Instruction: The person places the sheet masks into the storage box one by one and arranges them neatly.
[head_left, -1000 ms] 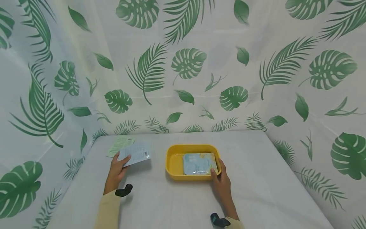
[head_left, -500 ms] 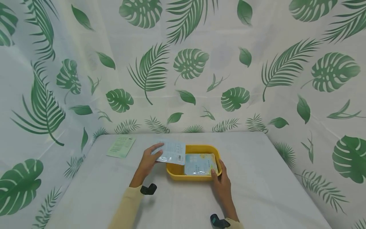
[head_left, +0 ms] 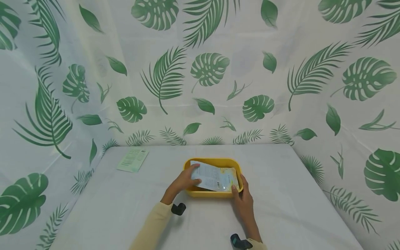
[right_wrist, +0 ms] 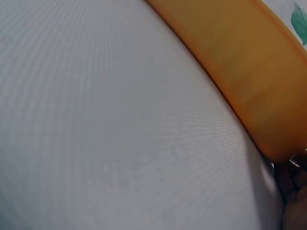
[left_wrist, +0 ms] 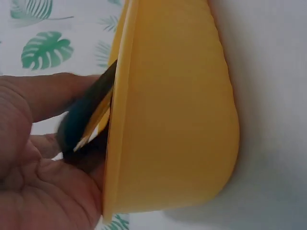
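Note:
My left hand point(head_left: 187, 178) reaches over the left end of a yellow plastic tray point(head_left: 210, 195), pinching a light-blue flat packet point(head_left: 207, 176) with printed text and a barcode. The packet slants down inside the tray and overlaps another blue packet point(head_left: 229, 175) with yellow flowers. In the left wrist view, the thumb and fingers point(left_wrist: 53, 96) hold the packet's bent, shaded edge point(left_wrist: 86, 120) right at the tray's rim. My right hand point(head_left: 243, 199) grips the tray's right end, thumb at the near rim and fingers round the outer side. Only part of that hand shows in the right wrist view.
A pale green packet point(head_left: 132, 160) lies flat at the table's back left. The white-covered table point(head_left: 287, 201) ends against a leaf-printed curtain point(head_left: 215, 114) behind and at both sides. Black wrist cameras point(head_left: 178, 209) sit on both wrists.
My left hand has carried the light-blue packet rightward from beside the green packet and lowered it into the tray over the other one. My right hand has stayed on the tray's right end.

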### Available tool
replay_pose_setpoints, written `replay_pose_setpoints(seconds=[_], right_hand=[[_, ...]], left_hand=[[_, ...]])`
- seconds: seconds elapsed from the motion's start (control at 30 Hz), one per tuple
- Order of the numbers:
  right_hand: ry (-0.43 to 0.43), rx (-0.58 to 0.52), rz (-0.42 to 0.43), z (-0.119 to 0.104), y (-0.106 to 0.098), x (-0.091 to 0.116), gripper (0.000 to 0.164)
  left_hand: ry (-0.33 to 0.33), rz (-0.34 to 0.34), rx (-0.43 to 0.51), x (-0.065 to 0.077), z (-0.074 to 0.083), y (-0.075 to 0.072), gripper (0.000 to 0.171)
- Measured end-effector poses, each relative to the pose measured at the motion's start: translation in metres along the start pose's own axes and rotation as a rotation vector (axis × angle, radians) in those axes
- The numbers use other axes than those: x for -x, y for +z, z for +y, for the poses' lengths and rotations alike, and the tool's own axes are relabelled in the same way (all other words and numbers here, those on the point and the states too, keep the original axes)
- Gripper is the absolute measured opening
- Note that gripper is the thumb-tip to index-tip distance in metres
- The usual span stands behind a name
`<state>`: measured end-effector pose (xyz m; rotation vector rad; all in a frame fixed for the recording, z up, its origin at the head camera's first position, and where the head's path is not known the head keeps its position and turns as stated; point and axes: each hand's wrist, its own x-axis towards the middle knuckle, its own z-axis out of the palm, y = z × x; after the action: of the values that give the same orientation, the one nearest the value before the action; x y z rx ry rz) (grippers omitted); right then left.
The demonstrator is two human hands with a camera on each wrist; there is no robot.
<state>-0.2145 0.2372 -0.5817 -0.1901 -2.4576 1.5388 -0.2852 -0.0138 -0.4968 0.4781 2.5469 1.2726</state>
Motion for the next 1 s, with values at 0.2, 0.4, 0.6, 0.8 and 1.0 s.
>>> replay_pose_setpoints(seconds=[0.2,0.4,0.6,0.8,1.0], right_hand=[[0.008,0.005,-0.002,-0.001,-0.002,-0.001,0.064],[-0.005,-0.001,0.004,0.001,-0.001,0.000,0.063],[-0.007,0.001,0.002,0.002,0.002,0.001,0.062],[-0.030,0.011,0.020,0.003,0.003,0.000,0.061],[-0.043,0.022,0.032,0.005,0.004,0.000,0.061]], left_hand=[[-0.011,-0.052,-0.210,-0.004,0.012,0.008,0.081],[-0.074,-0.105,-0.323,-0.005,0.011,0.023,0.073],[-0.154,-0.076,-0.350,-0.007,0.010,0.032,0.068],[-0.162,0.044,-0.388,-0.008,0.011,0.036,0.056],[-0.165,0.169,-0.427,-0.011,0.006,0.043,0.034]])
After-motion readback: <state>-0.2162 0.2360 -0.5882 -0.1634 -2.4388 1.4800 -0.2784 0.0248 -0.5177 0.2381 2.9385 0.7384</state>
